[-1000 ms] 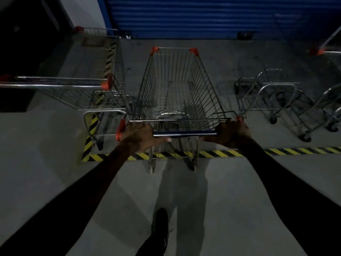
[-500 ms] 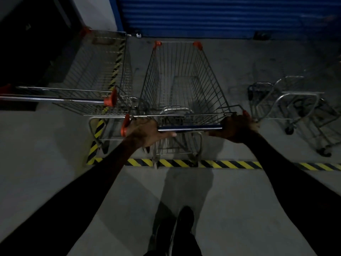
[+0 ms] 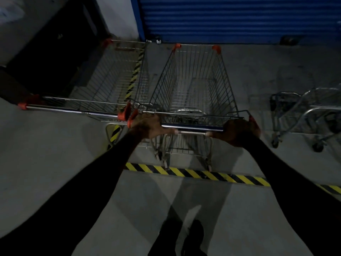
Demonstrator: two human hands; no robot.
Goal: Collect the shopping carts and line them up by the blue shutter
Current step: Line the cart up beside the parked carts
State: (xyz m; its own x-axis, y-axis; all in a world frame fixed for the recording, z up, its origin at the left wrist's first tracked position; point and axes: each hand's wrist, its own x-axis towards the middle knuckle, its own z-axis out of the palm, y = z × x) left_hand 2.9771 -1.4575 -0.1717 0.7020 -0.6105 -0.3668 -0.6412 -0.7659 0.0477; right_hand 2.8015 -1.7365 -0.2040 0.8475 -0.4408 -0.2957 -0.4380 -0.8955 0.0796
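Note:
A wire shopping cart (image 3: pixel 193 84) with orange corner caps stands in front of me, its nose pointing at the blue shutter (image 3: pixel 239 17). My left hand (image 3: pixel 147 126) grips the left end of its handle bar and my right hand (image 3: pixel 238 129) grips the right end. A second wire cart (image 3: pixel 114 80) is parked just to its left, parallel to it; the orange handle ends of the two nearly touch. The pushed cart's rear wheels are just past the yellow-black floor stripe (image 3: pixel 203 174).
Two low metal trolleys (image 3: pixel 304 115) stand to the right on the concrete. A dark opening (image 3: pixel 46 52) and a white wall lie to the left of the shutter. Another striped line (image 3: pixel 134 76) runs under the left cart. My feet (image 3: pixel 191 237) are below.
The cart has rolled forward over the striped line toward the shutter and closed in beside the left cart. Both hands have kept their grip on the handle.

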